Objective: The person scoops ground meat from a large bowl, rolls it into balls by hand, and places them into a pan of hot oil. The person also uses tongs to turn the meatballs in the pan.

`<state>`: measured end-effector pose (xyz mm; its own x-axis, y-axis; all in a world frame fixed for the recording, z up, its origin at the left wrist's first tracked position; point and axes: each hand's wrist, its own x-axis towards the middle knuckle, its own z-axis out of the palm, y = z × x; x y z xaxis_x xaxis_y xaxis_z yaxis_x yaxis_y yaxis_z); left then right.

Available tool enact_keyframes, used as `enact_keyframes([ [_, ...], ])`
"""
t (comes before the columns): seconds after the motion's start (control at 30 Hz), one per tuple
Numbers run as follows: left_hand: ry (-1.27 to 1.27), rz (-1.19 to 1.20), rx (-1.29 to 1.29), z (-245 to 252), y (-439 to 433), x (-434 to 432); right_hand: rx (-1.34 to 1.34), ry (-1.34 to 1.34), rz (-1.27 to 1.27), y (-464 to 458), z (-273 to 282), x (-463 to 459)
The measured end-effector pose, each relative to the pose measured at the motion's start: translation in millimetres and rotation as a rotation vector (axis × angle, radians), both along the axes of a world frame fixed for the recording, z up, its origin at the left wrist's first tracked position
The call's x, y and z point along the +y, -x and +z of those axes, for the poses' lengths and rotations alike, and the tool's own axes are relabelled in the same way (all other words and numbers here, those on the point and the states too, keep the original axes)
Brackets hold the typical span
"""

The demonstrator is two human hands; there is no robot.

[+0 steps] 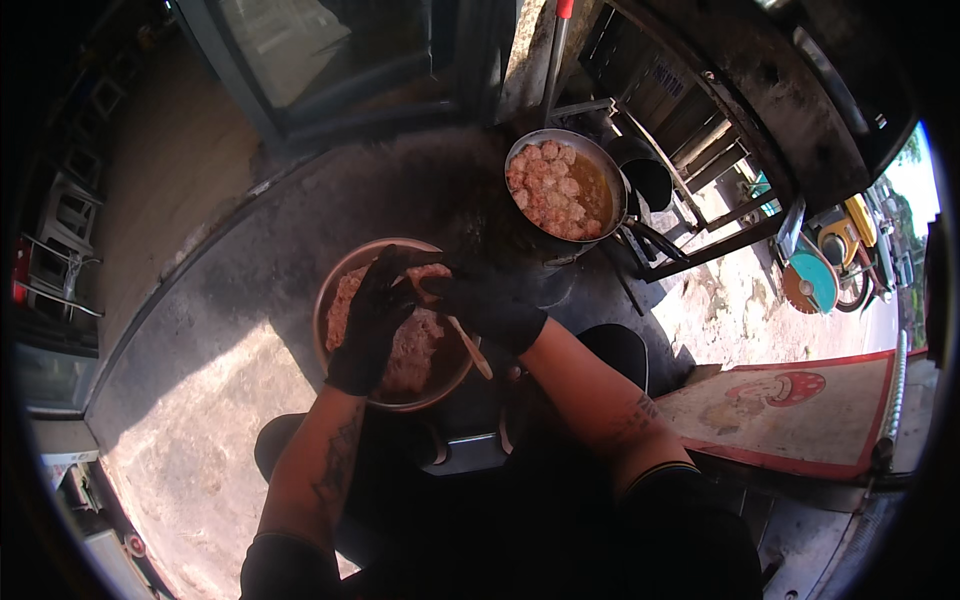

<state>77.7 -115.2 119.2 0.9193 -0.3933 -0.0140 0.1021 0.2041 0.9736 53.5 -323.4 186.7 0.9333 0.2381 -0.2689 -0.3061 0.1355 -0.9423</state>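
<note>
Both my hands wear black gloves and meet above a round metal bowl (322, 300) of raw minced meat (414, 349). Between the fingers of my left hand (375, 311) and my right hand (484, 300) is a lump of minced meat (431, 274), touched by both. A wooden spoon (472, 349) slants down from under my right hand over the bowl's right side; whether the fingers hold it is hidden. Beyond my right hand, a frying pan (622, 191) holds many meatballs (551, 180) in oil, its black handle (656, 238) pointing right.
The pan stands on a dark round stove (551, 255) beside a metal frame (675, 266). A glass door (360, 112) is at the top left. At right lie a mat with a mushroom picture (757, 397) and, further off, parked motorbikes (844, 240). Stools (71, 217) stand far left.
</note>
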Motion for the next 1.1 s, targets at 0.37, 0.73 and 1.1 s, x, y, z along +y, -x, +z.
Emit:
enact_keyframes([
  [0.37, 0.208, 0.039, 0.296, -1, -9, 5, -0.249, 1.509, -0.293, -72, -140, -341],
  [0.73, 0.144, 0.081, 0.293, -2, -13, 8, -0.208, 1.564, -0.249, -91, -149, -319],
  [1.1, 0.163, 0.376, 0.203, 2, -38, 33, -0.545, 0.832, 0.373, -45, -59, -45],
])
